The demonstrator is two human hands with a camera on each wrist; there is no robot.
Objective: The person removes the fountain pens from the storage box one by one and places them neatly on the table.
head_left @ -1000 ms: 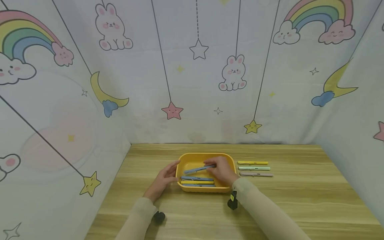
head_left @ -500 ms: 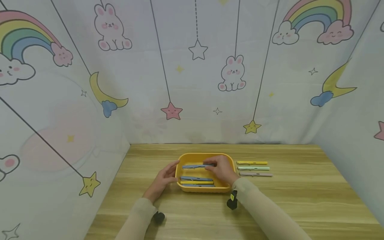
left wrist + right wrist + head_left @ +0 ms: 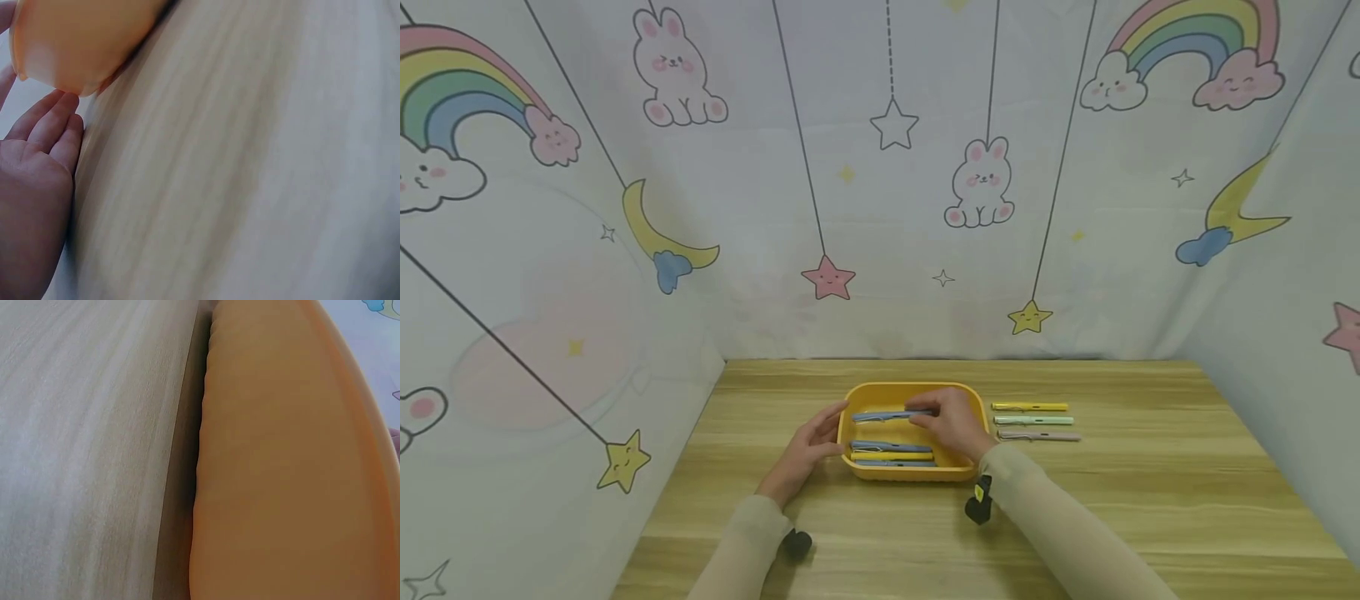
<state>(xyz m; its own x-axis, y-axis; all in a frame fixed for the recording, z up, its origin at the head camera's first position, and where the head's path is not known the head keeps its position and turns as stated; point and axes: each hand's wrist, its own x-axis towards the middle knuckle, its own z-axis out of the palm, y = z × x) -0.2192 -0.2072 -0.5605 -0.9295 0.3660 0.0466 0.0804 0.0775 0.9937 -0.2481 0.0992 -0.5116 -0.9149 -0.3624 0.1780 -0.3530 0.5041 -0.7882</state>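
Note:
A yellow tray (image 3: 917,475) with rounded corners sits on the table. My right hand (image 3: 955,425) is over its right half and pinches the right end of a blue pen (image 3: 880,416) between thumb and fingers. That pen lies nearly level over the tray's far part, its clip end to the left. Along the tray's near side lie a blue pen (image 3: 891,447), a yellow pen (image 3: 891,457) and another blue pen (image 3: 895,464). My left hand (image 3: 805,450) rests at the tray's left end; in the left wrist view its loosely straight fingers (image 3: 56,125) touch the outer wall.
Right of the tray, a yellow pen (image 3: 1030,407), a mint green pen (image 3: 1033,421) and a pale purple pen (image 3: 1039,436) lie in parallel on the wooden table (image 3: 1150,500). A patterned cloth (image 3: 880,208) hangs behind the table and on both sides.
The blue pen in my right hand has turned from a slant to nearly level, its left end rising toward the tray's far side. My left hand stays in place.

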